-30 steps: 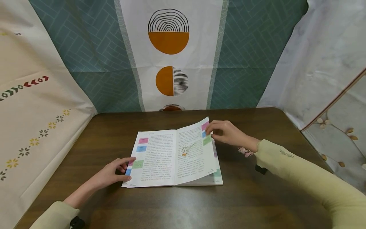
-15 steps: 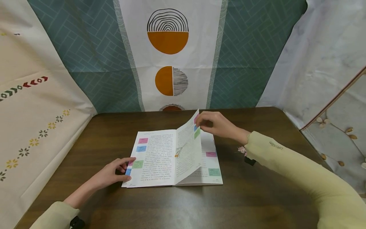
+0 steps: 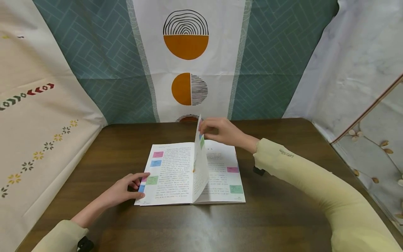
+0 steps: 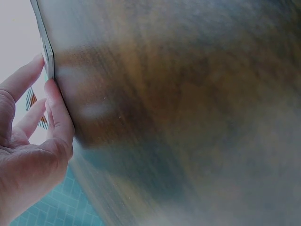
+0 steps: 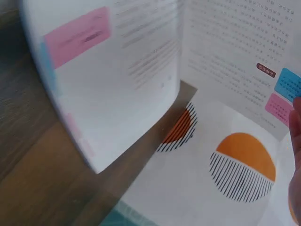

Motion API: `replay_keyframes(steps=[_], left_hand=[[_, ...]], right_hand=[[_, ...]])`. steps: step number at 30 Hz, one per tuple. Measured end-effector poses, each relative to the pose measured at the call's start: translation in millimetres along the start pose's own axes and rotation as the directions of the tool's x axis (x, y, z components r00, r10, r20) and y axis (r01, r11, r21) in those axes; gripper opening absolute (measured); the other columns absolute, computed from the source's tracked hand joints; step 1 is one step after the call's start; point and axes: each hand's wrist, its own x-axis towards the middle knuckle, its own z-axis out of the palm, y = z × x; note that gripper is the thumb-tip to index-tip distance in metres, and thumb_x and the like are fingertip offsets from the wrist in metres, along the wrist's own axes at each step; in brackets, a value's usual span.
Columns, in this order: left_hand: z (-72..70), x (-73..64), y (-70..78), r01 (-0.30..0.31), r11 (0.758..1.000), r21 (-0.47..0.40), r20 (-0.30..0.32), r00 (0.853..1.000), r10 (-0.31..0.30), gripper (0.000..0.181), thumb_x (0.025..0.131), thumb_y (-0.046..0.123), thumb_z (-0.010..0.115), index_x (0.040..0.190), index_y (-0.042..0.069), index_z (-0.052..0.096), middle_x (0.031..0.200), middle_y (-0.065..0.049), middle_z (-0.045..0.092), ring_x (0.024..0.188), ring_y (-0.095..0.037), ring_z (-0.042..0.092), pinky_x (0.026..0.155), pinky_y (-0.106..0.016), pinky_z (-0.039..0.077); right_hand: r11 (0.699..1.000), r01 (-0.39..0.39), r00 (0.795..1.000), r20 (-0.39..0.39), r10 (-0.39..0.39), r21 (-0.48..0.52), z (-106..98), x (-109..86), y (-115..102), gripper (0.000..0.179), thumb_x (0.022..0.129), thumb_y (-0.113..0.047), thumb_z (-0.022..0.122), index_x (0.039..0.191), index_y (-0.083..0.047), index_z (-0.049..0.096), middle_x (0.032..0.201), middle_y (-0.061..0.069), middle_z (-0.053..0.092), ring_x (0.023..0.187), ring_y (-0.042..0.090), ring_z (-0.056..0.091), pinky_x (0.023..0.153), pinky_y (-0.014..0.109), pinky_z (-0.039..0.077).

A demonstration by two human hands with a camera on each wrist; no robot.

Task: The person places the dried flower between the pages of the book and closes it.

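Note:
An open book (image 3: 174,178) with printed text and pink, blue and green labels lies on the table. My right hand (image 3: 221,131) pinches the upper outer part of one page (image 3: 200,168), which stands nearly upright over the middle of the book. Only a bit of that hand (image 5: 295,141) shows at the edge of the right wrist view, beside a page with blue and pink labels (image 5: 289,84). At the book's lower left edge, my left hand (image 3: 122,190) holds the pages, thumb and forefinger apart. The left wrist view shows its fingertips (image 4: 38,63) at the book's thin edge.
The brown wooden table (image 3: 261,224) extends around the book. Behind its far edge hangs a teal and white patterned cloth (image 3: 217,42). Pale cloths hang at the left (image 3: 41,122) and the right (image 3: 349,70).
My right hand has moved left, swinging the page from leaning low over the right side up to nearly vertical. More of the right page beneath now shows. The left hand stays in place.

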Motion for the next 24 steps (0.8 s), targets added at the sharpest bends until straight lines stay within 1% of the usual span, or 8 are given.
replay_keyframes(steps=[6, 7, 9, 12, 14, 19, 21, 24], left_hand=[[-0.7, -0.8, 0.6, -0.005, 1.000, 0.009, -0.004, 1.000, 0.005, 0.068, 0.081, 0.026, 0.081, 0.141, 0.011, 0.053, 0.100, -0.006, 0.050, 0.091, -0.019, 0.050, 0.074, -0.022, 0.041], [-0.8, -1.1, 0.8, -0.005, 1.000, 0.007, -0.004, 1.000, 0.005, 0.068, 0.081, 0.026, 0.081, 0.141, 0.011, 0.053, 0.100, -0.006, 0.050, 0.091, -0.019, 0.050, 0.074, -0.022, 0.041], [-0.9, -1.7, 1.0, -0.003, 1.000, 0.005, -0.003, 1.000, 0.003, 0.068, 0.081, 0.026, 0.081, 0.141, 0.011, 0.053, 0.100, -0.006, 0.050, 0.091, -0.019, 0.050, 0.074, -0.022, 0.041], [-1.2, -2.5, 1.2, -0.002, 1.000, 0.002, -0.004, 1.000, 0.002, 0.068, 0.081, 0.025, 0.081, 0.141, 0.011, 0.053, 0.100, -0.006, 0.050, 0.091, -0.019, 0.049, 0.074, -0.022, 0.041], [-1.2, -3.0, 1.5, -0.004, 1.000, 0.005, -0.006, 1.000, 0.004, 0.068, 0.081, 0.025, 0.081, 0.140, 0.011, 0.053, 0.100, -0.006, 0.050, 0.091, -0.018, 0.049, 0.074, -0.022, 0.041], [-1.6, -3.5, 3.0, -0.011, 1.000, 0.000, -0.005, 1.000, 0.011, 0.068, 0.080, 0.025, 0.081, 0.140, 0.010, 0.053, 0.100, -0.006, 0.050, 0.090, -0.017, 0.049, 0.074, -0.022, 0.042], [-1.5, -2.9, 3.2, -0.013, 1.000, -0.006, -0.005, 1.000, 0.013, 0.067, 0.081, 0.025, 0.081, 0.140, 0.010, 0.053, 0.100, -0.007, 0.050, 0.089, -0.017, 0.049, 0.074, -0.022, 0.042], [-1.3, -1.5, 2.6, -0.018, 1.000, -0.010, -0.011, 1.000, 0.018, 0.067, 0.081, 0.024, 0.081, 0.140, 0.010, 0.054, 0.100, -0.007, 0.050, 0.089, -0.016, 0.049, 0.075, -0.022, 0.042]], right_hand=[[0.999, 0.049, 0.999, -0.005, -0.049, 0.012, 14.1, 22.1, -1.4, 0.008, 0.089, -0.002, 0.071, 0.096, -0.006, 0.071, 0.103, 0.007, 0.072, 0.103, 0.016, 0.065, 0.094, 0.030, 0.053], [0.998, 0.055, 0.998, -0.006, -0.055, 0.013, 16.8, 25.5, -1.8, 0.008, 0.089, -0.002, 0.071, 0.096, -0.006, 0.070, 0.103, 0.007, 0.072, 0.103, 0.016, 0.066, 0.096, 0.030, 0.052], [0.998, 0.059, 0.998, -0.004, -0.059, 0.020, 22.0, 31.9, -3.1, 0.009, 0.089, -0.003, 0.071, 0.096, -0.007, 0.070, 0.102, 0.006, 0.072, 0.102, 0.015, 0.065, 0.097, 0.032, 0.052], [0.998, 0.051, 0.999, 0.007, -0.051, 0.034, 29.7, 42.0, -5.6, 0.009, 0.089, -0.003, 0.071, 0.097, -0.007, 0.070, 0.101, 0.004, 0.071, 0.101, 0.014, 0.064, 0.097, 0.033, 0.052], [0.998, 0.041, 0.999, 0.020, -0.041, 0.039, 35.0, 48.8, -7.5, 0.010, 0.089, -0.004, 0.072, 0.098, -0.007, 0.071, 0.102, 0.002, 0.071, 0.101, 0.013, 0.063, 0.092, 0.032, 0.054], [1.000, -0.006, 0.997, 0.074, 0.005, 0.017, 48.6, 65.9, -10.3, 0.009, 0.090, -0.010, 0.072, 0.098, -0.011, 0.073, 0.102, -0.001, 0.070, 0.097, 0.013, 0.061, 0.085, 0.024, 0.054], [1.000, -0.021, 0.995, 0.098, 0.021, -0.001, 54.1, 72.4, -10.8, 0.009, 0.090, -0.012, 0.072, 0.098, -0.013, 0.073, 0.102, -0.002, 0.070, 0.095, 0.012, 0.061, 0.085, 0.021, 0.053], [0.999, -0.027, 0.991, 0.130, 0.030, -0.023, 62.6, 81.3, -11.1, 0.008, 0.090, -0.015, 0.072, 0.098, -0.014, 0.073, 0.102, -0.004, 0.070, 0.094, 0.010, 0.061, 0.088, 0.021, 0.052]])
